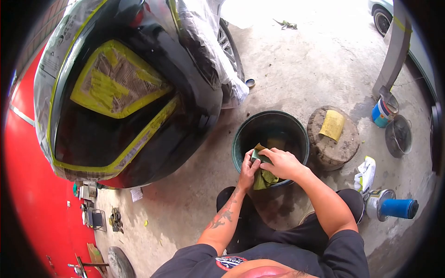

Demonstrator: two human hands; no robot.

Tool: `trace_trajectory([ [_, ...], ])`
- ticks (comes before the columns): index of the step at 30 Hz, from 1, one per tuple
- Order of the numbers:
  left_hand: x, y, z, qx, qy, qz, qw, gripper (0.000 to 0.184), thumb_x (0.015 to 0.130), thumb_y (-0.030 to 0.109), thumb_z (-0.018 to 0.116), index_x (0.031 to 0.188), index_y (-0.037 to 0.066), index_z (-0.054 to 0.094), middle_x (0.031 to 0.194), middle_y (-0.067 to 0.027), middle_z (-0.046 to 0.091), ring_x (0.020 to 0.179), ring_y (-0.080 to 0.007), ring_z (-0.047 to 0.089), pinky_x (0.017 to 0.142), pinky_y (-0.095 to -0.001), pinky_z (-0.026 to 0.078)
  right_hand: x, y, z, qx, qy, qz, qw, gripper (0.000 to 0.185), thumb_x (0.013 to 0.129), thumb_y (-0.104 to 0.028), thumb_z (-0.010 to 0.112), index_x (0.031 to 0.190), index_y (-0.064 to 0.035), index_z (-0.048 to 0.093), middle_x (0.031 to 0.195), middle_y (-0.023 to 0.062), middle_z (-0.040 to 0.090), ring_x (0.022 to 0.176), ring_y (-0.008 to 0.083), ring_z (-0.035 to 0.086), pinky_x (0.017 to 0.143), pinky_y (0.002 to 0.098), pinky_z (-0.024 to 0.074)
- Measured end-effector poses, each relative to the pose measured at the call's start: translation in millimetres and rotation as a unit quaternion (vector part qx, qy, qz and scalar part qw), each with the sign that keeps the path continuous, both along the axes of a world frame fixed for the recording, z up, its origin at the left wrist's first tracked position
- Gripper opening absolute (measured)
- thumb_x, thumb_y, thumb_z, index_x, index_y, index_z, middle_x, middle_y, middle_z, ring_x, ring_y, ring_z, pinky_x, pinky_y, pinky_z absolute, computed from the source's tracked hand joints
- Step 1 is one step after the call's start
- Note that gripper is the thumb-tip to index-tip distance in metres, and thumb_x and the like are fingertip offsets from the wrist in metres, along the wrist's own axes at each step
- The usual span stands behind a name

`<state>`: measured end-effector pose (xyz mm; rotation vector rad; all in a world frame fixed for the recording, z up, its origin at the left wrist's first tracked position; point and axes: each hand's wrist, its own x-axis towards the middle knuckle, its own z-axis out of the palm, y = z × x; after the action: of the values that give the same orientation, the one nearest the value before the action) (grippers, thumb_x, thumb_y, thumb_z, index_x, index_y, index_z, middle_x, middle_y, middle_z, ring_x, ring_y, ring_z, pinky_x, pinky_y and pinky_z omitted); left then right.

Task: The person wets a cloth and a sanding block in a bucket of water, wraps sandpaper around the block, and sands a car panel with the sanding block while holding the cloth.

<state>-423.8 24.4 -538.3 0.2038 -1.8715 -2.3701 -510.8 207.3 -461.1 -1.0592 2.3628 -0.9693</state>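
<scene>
- In the head view, the left hand [249, 170] is clamped on a small green block [255, 155] above the near part of a dark tub [238, 139], just left of its middle.
- The right hand [283, 164] comes in from the right, fingers bent and touching the block or the yellow sheet [259, 147] at it; I cannot tell whether it pinches either.
- The sheet shows at the far side of the block; how far it wraps underneath is hidden by the fingers.
- To do this well, the left hand should probably keep the block steady while the right smooths the sheet flat and square, without creases or a loose corner.
- An even grip along the edges would likely serve better than a hard pinch at one point, which could let the sheet slip.
- Staying over the tub seems wise, so anything dropped lands inside; the green cloth [265, 180] draped at the near rim is best kept clear of the fold.
- Right of the tub, a curled yellow piece [332, 125] lies on a round stump [340, 148]; the partly masked dark car [194, 92] stands to the far left.
</scene>
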Motion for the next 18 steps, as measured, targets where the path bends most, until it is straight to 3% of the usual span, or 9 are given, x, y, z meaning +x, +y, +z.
trace_trajectory([
  [9,-1,-2,0,-0.010,0.009,-0.016,1.000,0.067,0.104,0.031,0.067,0.157,0.003,0.037,0.143,-0.0081,0.055,0.130,-0.0161,0.054,0.111,-0.0319,0.043,-3,-2,0,0.007,0.011,-0.004,1.000,0.051,0.097,-0.039,0.068,0.142,-0.0157,0.060,0.125,0.0173,0.066,0.119,0.0373,0.065,0.100,0.0487,0.0514],
  [15,-3,0,9,0.023,0.038,-0.022,0.999,0.077,0.102,0.033,0.070,0.161,0.001,0.033,0.144,-0.0100,0.055,0.131,-0.0182,0.054,0.112,-0.0327,0.043,-5,-1,-2,0.020,0.119,-0.040,0.992,0.049,0.091,-0.036,0.073,0.136,-0.0181,0.066,0.115,0.0144,0.068,0.109,0.0358,0.068,0.093,0.0487,0.0541],
  [18,-5,-7,-7,-0.043,-0.016,-0.037,0.998,0.081,0.099,0.029,0.073,0.162,0.000,0.030,0.147,-0.0125,0.053,0.134,-0.0197,0.053,0.112,-0.0333,0.043,-9,8,9,0.029,0.172,-0.058,0.983,0.047,0.092,-0.035,0.073,0.135,-0.0159,0.067,0.117,0.0131,0.068,0.109,0.0337,0.068,0.093,0.0461,0.0534],
])
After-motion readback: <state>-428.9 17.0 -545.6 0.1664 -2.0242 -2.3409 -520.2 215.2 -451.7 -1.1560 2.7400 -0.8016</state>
